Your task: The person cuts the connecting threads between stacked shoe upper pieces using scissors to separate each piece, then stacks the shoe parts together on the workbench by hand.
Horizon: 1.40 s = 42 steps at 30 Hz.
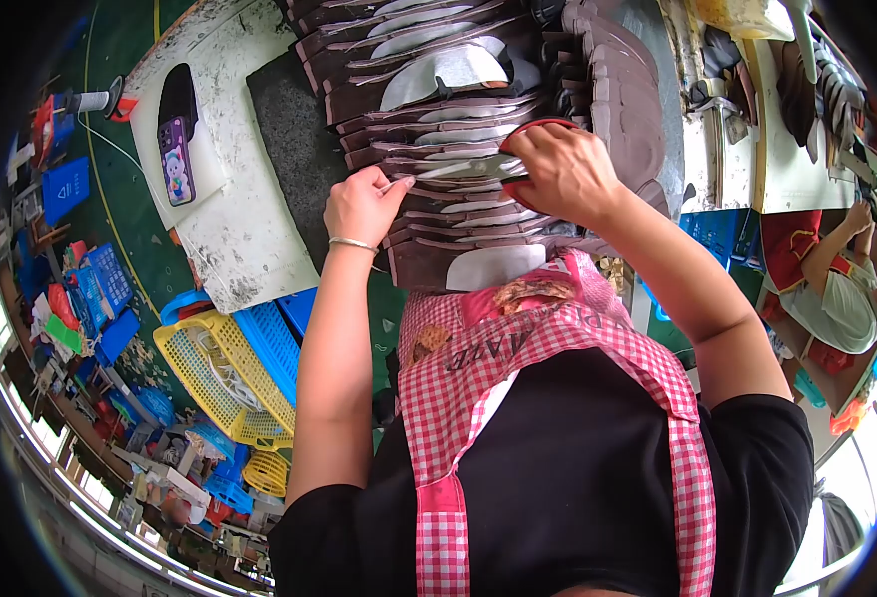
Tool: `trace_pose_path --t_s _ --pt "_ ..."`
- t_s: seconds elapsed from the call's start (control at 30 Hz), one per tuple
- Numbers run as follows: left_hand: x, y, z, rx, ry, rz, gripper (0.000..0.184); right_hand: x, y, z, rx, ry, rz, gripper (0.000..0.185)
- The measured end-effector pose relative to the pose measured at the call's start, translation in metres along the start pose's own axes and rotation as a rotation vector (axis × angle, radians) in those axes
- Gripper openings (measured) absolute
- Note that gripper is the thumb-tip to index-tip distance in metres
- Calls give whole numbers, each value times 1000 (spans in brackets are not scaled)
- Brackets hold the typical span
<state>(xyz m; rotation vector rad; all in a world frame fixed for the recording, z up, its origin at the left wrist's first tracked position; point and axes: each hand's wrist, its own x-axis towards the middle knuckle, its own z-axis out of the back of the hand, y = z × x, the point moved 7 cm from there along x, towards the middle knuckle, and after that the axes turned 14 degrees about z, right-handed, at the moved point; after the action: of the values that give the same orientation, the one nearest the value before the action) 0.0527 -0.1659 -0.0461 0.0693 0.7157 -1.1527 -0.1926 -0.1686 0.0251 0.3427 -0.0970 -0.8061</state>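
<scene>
My right hand (pixel 563 171) is closed around a pair of scissors (pixel 458 170) with red and black handles. Their blades point left, over a row of overlapping brown pieces (pixel 429 231) with pale grey-white linings that look like shoe uppers. Thumb and fingers of my left hand (pixel 361 207) are pinched together at the left edge of that row, near the blade tips. Something thin and pale shows at the fingertips, too small to name. One lining piece (pixel 443 75) lies raised farther up the row.
A dark mat (pixel 294 129) and a white worktable (pixel 244 244) are on the left, with a phone in a purple case (pixel 176 164). Yellow baskets (pixel 205 373) and blue baskets (pixel 269 343) stand below the table. Another person (pixel 837 298) sits at far right.
</scene>
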Motion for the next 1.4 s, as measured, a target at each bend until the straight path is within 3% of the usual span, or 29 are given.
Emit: trace_pose_path --t_s 0.2,0.33,0.43,0.57,0.6,0.7,0.77,0.83,0.87,1.07,1.2,1.3,1.4 --pt "0 23 -3 -319 141 -36 18 30 22 -11 -169 30 226 28" --pt "2 28 -6 -327 103 -38 13 39 21 -29 -193 160 180 23" --pt "-2 34 -4 -494 135 -15 11 33 12 -13 -37 215 -7 27" --pt "-39 -19 -15 -867 390 -179 9 11 -9 -15 690 -38 -237 45" --pt "-52 -39 -21 -873 455 -185 9 5 -8 -35 991 -79 -268 47" --pt "-59 -63 -43 -889 550 -182 9 -7 -15 -25 979 -234 -213 41" --pt "-55 -62 -45 -839 588 -168 10 -20 -22 2 632 -87 -352 43" --pt "-46 -35 -44 -700 600 -139 11 -35 -33 2 489 -120 -289 39" --pt "-41 -17 -45 -648 577 -127 11 -41 -40 -6 434 -7 -348 36" --pt "-31 29 -29 -370 411 -41 16 -48 -43 -29 280 5 -309 34" --pt "-24 17 -9 -154 178 -49 22 -45 -42 -39 190 69 -328 32" --pt "-16 9 -5 -100 87 -56 26 -43 -37 -39 74 15 -277 20" --pt "-10 4 -8 -13 -21 -66 32 -39 -32 -29 27 6 -224 26"
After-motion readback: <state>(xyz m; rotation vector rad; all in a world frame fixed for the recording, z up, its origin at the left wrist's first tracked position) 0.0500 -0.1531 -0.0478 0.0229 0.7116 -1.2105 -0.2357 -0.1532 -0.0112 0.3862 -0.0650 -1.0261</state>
